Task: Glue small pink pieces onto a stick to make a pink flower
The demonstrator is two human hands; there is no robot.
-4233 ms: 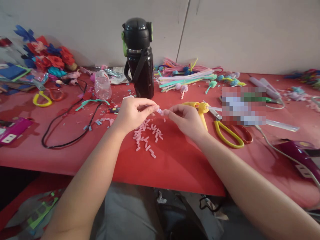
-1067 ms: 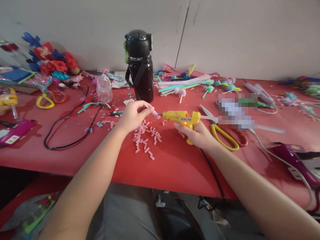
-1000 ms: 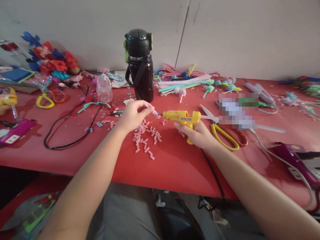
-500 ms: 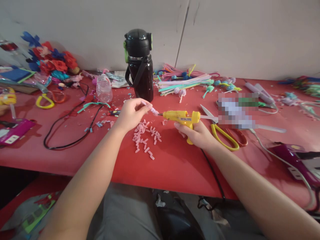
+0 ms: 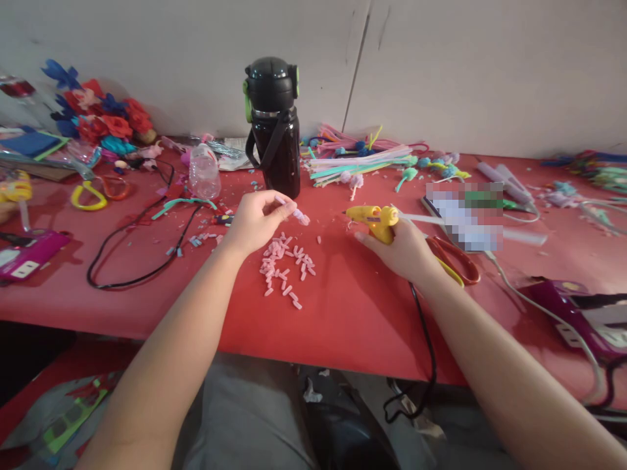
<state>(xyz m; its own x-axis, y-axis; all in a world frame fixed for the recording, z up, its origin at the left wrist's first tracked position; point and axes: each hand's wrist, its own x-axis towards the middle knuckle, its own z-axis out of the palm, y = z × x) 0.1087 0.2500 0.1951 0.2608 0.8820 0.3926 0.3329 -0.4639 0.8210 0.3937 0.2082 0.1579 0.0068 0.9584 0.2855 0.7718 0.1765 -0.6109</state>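
Observation:
Between thumb and fingers, my left hand [image 5: 259, 220] pinches a small lilac fuzzy pipe cleaner piece [image 5: 300, 215], its knobbly end pointing right. My right hand [image 5: 399, 245] is wrapped around a yellow hot glue gun [image 5: 369, 215], with a clear glue stick coming out of its back. The nozzle points left and is apart from the fuzzy piece. Below my left hand, many short pink pipe cleaner bits [image 5: 281, 258] lie in a loose pile. Partly hidden behind my right hand are scissors with red and yellow handles [image 5: 458, 258].
A black bottle [image 5: 274, 130] stands at the back middle, beside a clear plastic bottle [image 5: 203, 171]. Pastel pipe cleaners [image 5: 362, 163] lie at the back. Purple power strips [image 5: 36, 254] sit at both sides. A black cord [image 5: 425, 339] hangs over the table's front edge.
My right hand has drawn the glue gun away to the right, off the fuzzy piece, and tilted it. The scissors are now more covered. My left hand has hardly moved.

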